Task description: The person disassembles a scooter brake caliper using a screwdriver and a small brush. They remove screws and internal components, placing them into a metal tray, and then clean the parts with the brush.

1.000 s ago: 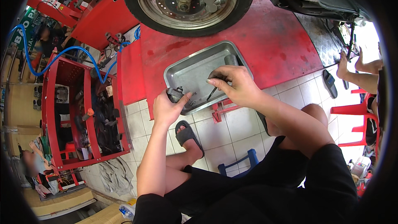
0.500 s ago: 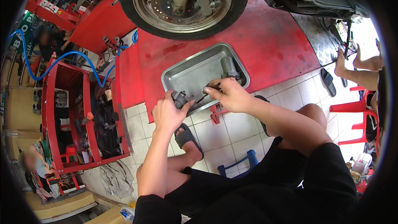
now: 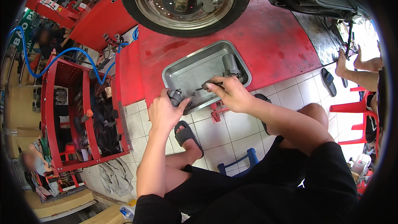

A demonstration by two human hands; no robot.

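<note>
1. The red worktop spans the area ahead; elbows low over it would likely steady the work
2. The metal tray lies at the worktop's near edge; its floor should catch drops if the work stays above it
3. The left hand and right hand stand apart over the tray's near side, thumbs opposing fingers
4. A grey cylinder rests at the tray's right end, best left undisturbed
5. A round dark metal part is gripped in the left fingers above the near-left corner; a firm hold probably helps
6. A slim dark tool, pinched in the right fingers, points leftward, clear of the part; light, straight contact seems best
7. Small dark bits show near the left thumb, easily lost; contact cannot be told
</note>
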